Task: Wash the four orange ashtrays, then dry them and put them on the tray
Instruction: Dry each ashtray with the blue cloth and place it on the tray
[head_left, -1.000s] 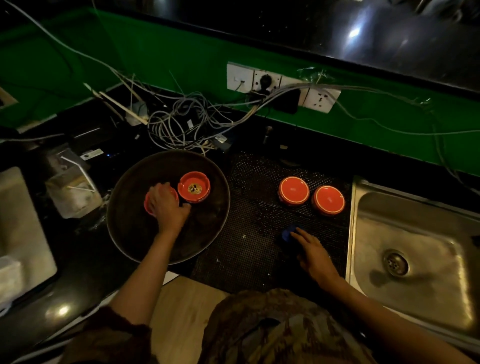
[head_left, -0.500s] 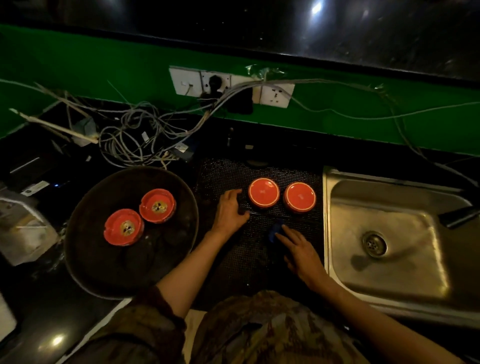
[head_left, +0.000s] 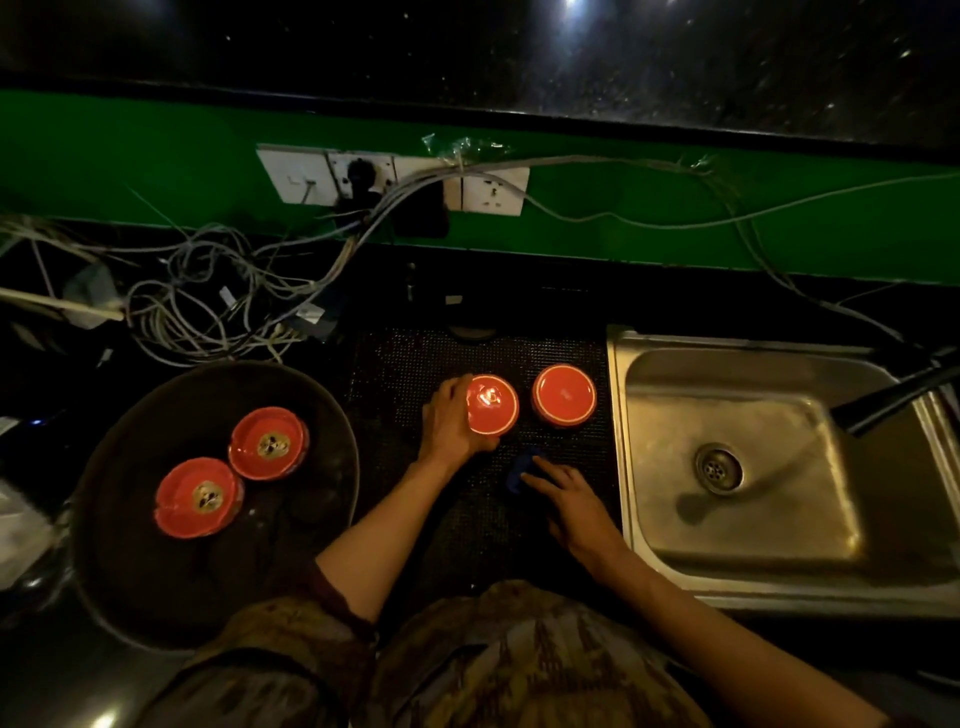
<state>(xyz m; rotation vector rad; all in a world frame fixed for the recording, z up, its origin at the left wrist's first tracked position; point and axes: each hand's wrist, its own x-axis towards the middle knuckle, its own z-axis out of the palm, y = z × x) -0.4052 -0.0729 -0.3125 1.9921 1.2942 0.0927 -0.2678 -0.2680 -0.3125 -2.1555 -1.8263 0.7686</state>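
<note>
On the mat: two round orange ashtrays stand upside down side by side on the black perforated rubber mat (head_left: 415, 364), flat bases up, each ringed by a pale line.
Held ashtray (head_left: 492, 404): the one nearer the tray; light glints off its base.
Left hand (head_left: 448, 422): fingers curled round the held ashtray's left side, gripping it.
Free ashtray (head_left: 564, 395): just beside the held one, toward the sink, untouched.
Right hand (head_left: 571, 501): fingers straight and loose, tips resting on a small blue cloth (head_left: 518, 475) on the mat below the ashtrays.
On the tray: two more orange ashtrays sit upright in the round dark metal tray (head_left: 322, 499), near ashtray (head_left: 197, 497) and far ashtray (head_left: 269, 443), touching or nearly so, with a pale mark at each centre.
Sink: steel sink (head_left: 779, 467) on the right, a dark tap spout (head_left: 893, 396) reaching over it.
Counter: black counter (head_left: 47, 670); a tangle of grey cables (head_left: 208, 306) behind the tray, running up to white wall sockets (head_left: 395, 179) on the green backsplash (head_left: 130, 156).
</note>
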